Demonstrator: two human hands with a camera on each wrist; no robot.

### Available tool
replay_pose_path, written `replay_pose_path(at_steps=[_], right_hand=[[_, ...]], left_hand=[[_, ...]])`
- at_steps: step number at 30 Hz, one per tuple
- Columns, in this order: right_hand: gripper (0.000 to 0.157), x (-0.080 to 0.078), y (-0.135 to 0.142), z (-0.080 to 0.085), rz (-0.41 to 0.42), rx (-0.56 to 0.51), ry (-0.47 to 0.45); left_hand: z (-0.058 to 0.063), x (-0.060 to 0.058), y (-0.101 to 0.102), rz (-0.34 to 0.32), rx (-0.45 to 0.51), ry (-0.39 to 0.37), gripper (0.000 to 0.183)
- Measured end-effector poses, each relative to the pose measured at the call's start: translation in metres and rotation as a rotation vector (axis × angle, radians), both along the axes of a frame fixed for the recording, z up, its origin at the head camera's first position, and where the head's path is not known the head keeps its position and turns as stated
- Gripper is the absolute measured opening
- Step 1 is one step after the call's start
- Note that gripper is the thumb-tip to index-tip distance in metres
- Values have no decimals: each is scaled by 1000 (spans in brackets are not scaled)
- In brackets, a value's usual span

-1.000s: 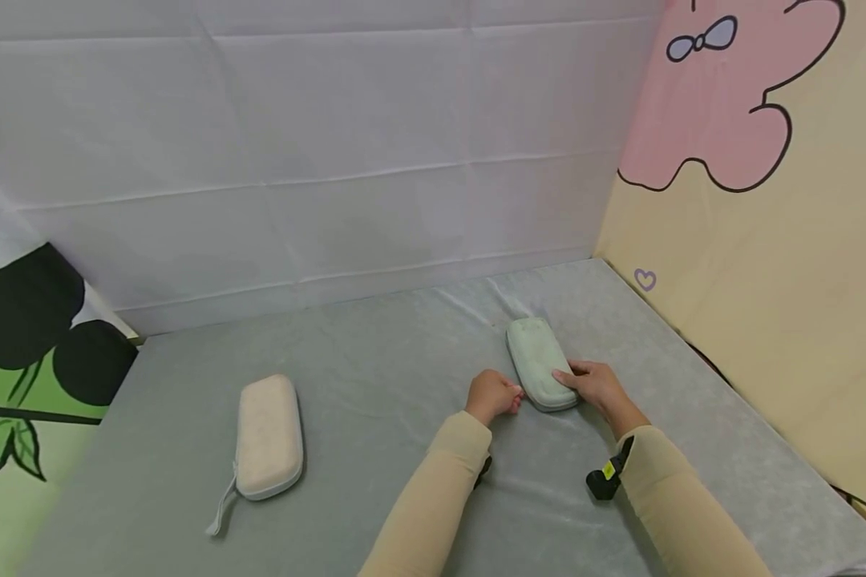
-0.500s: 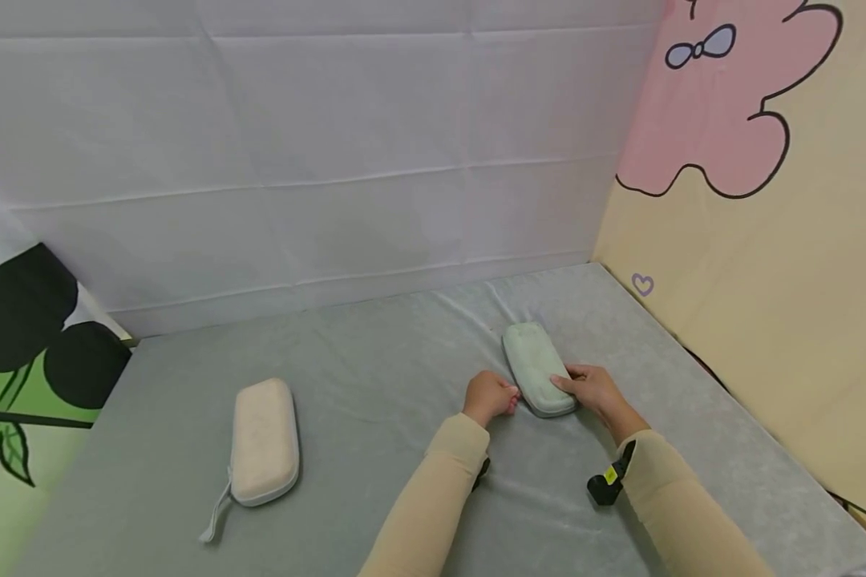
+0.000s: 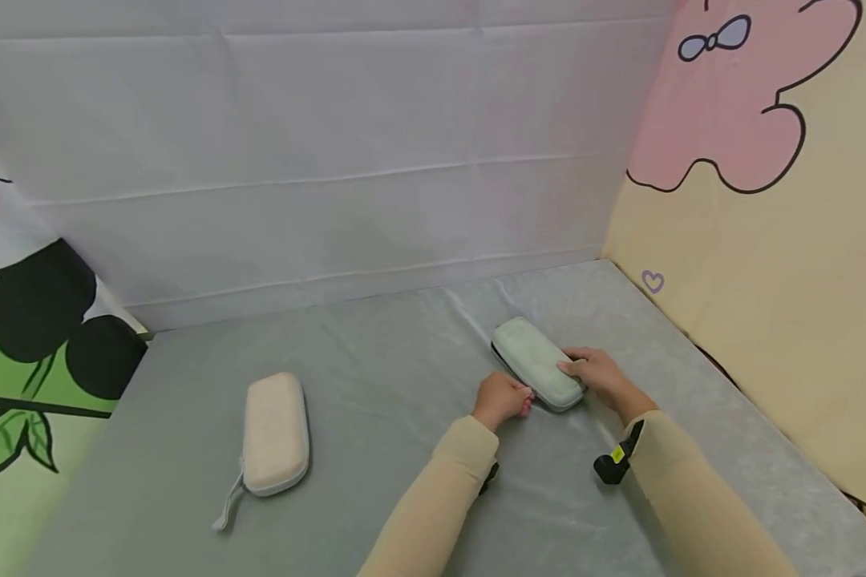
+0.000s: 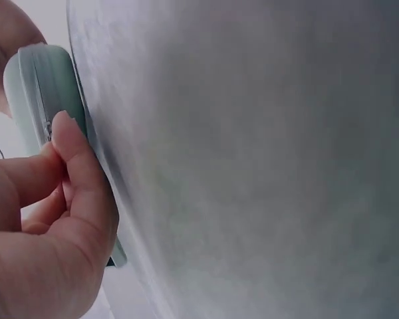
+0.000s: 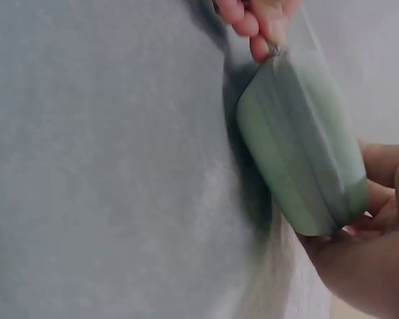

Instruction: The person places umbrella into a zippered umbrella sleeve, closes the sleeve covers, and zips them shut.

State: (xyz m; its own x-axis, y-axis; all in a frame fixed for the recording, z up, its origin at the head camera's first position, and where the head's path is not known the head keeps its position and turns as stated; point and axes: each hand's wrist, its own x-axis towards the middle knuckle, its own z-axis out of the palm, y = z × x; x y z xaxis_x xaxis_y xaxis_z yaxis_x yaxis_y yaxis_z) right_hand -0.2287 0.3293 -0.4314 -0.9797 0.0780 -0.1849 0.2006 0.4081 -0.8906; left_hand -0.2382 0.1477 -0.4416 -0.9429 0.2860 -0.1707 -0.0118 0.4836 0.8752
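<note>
A pale green zippered case (image 3: 537, 361) lies at a slant on the grey cloth in the head view. My left hand (image 3: 501, 398) pinches the zipper pull (image 4: 48, 129) between thumb and finger at the case's near left side. From the right, my right hand (image 3: 602, 381) grips the case, thumb on top and fingers underneath, as the right wrist view shows. A dark gap runs along the seam at the case's far left edge, beyond my left hand. The inside of the case is hidden.
A cream case (image 3: 276, 433) with a wrist strap (image 3: 227, 503) lies at the left on the grey cloth (image 3: 375, 377). A white sheet (image 3: 332, 144) hangs behind, and a yellow wall panel (image 3: 787, 304) borders the right.
The green case has turned, its far end swinging left, and a dark gap now shows along its left seam. Both hands stay on it. The head view has shifted slightly.
</note>
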Motion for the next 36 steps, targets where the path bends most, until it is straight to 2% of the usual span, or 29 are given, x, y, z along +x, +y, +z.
replay_pose_path(at_steps=[4, 9, 12, 15, 17, 19, 24, 27, 29, 32, 36], right_hand=[[49, -5, 8, 2, 35, -66, -54], [51, -11, 19, 1, 131, -92, -43], [50, -14, 24, -1, 204, -102, -36], [49, -13, 27, -2, 275, -50, -24], [48, -12, 26, -2, 286, -9, -11], [46, -9, 23, 1, 283, 81, 24], [35, -2, 1, 6, 173, 322, 184], [37, 5, -13, -3, 127, 400, 263], [44, 9, -19, -10, 120, 376, 292], [49, 10, -22, -21, 116, 286, 327], [50, 10, -23, -25, 124, 235, 331]], left_hand=[[4, 7, 5, -15, 0, 15, 19], [6, 16, 11, -7, -26, 37, 20], [7, 21, 14, 11, -13, 7, 19], [8, 27, 17, 42, 16, -52, 20], [8, 30, 18, 68, 40, -85, 20], [7, 30, 18, 80, 56, -91, 20], [3, 27, 15, 96, 71, -90, 21], [1, 25, 11, 110, 88, -115, 21], [0, 23, 8, 117, 109, -130, 20], [-2, 21, 4, 114, 131, -146, 19], [-4, 20, 1, 109, 124, -150, 18]])
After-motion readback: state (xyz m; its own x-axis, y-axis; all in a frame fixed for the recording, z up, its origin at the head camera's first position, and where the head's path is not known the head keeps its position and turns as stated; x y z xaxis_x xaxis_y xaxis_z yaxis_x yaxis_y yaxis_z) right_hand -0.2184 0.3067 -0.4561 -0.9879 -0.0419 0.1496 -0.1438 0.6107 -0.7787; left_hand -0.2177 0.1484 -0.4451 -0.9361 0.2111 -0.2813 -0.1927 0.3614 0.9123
